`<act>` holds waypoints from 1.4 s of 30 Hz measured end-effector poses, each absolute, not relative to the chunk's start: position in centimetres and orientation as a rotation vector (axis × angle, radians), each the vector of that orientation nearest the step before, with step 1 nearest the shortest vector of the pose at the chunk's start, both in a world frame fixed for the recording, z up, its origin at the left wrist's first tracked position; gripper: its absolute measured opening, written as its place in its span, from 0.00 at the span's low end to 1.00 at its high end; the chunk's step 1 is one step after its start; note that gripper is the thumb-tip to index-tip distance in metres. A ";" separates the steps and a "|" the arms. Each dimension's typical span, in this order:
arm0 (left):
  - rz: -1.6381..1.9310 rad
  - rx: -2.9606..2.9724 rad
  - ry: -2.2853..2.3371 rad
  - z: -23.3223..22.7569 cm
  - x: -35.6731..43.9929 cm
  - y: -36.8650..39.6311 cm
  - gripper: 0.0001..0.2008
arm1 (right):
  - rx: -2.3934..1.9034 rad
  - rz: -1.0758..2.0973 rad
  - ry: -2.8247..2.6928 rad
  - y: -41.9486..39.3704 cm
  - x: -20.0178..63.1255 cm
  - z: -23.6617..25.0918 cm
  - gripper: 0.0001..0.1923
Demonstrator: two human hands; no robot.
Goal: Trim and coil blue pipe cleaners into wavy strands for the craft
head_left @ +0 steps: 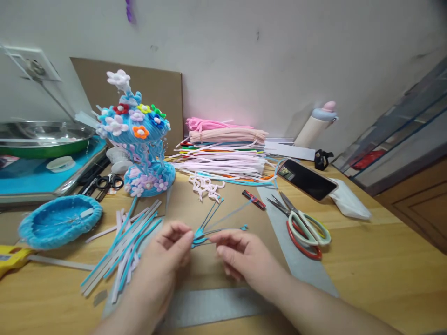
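Observation:
Over the brown cardboard, both hands are at a small blue pipe-cleaner piece [199, 236] with several thin strands spreading out and tiny blue tips at their ends. My left hand [171, 246] pinches its left side between thumb and fingertips. My right hand [240, 253] is closed at its right side, fingertips on or close to one strand; I cannot make out exactly what lies between them. Just beyond the hands lie curled pale pink pipe cleaners [204, 185] and a small dark red stick-like item [254, 199].
At the left stand a blue flower-covered jellyfish-like craft [134, 125], a fuzzy blue bowl-shaped piece [59, 221] and loose pipe-cleaner strips [122, 246]. Pipe-cleaner bundles [223, 160] line the wall. Scissors [303, 228], a phone [307, 178] and a bottle [316, 125] are at the right.

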State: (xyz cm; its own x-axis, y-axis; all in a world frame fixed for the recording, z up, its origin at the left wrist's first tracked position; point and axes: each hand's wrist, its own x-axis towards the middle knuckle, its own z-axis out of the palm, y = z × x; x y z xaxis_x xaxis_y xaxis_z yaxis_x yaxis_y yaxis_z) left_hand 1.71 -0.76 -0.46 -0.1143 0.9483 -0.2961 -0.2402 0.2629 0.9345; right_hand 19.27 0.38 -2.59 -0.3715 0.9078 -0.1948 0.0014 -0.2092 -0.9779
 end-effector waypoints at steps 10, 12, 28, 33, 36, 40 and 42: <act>0.981 0.546 0.976 -1.7 4.6 -2.4 0.17 | -1.004 1.772 -0.915 -1.1 17.6 -3.5 0.17; 0.935 0.873 1.194 -0.9 2.4 -1.6 0.15 | -1.035 1.741 -0.893 -0.7 18.1 -3.3 0.17; 0.170 1.867 2.338 -2.2 -11.1 0.0 0.12 | -1.158 1.538 -0.990 1.4 19.8 -3.0 0.18; 0.076 1.878 2.321 -1.0 -10.5 0.3 0.13 | -1.127 1.492 -1.049 1.8 20.0 -3.5 0.18; 0.040 1.901 2.313 -0.2 -10.1 0.3 0.13 | -1.126 1.476 -1.056 2.1 20.1 -3.5 0.18; 0.018 1.916 2.262 0.2 -9.8 0.3 0.12 | -1.129 1.465 -1.060 2.4 20.2 -3.5 0.19; 0.015 1.912 2.246 0.1 -9.7 0.4 0.12 | -1.132 1.463 -1.062 2.4 20.2 -3.5 0.19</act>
State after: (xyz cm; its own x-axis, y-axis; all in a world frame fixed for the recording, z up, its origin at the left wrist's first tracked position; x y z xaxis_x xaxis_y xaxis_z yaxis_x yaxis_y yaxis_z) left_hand -9.68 0.45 0.13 -0.1491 0.9790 -0.1387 0.9770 0.1674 0.1317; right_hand 20.22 2.40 -3.53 -0.1012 0.9854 -0.1368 -0.1750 -0.1530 -0.9726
